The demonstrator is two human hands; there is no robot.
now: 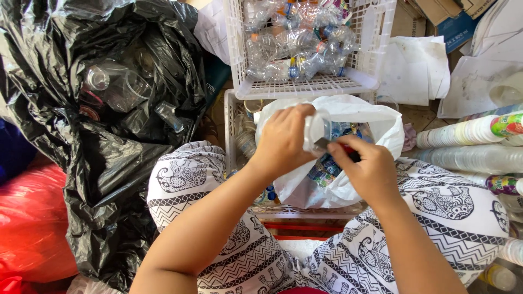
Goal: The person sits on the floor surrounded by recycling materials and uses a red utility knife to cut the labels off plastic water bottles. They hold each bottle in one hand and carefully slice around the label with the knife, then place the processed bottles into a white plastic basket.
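My left hand grips a small white plastic bottle above an open white plastic bag. My right hand presses a small dark tool with a red part against the bottle's side. Inside the bag lie colourful label scraps. The bag rests on a white plastic crate in front of my knees, which are covered in elephant-print cloth.
A second white crate holds several crushed clear bottles. At the left, a large black bag contains clear plastic cups. Stacked cups lie at the right. A red sack and cardboard surround the spot.
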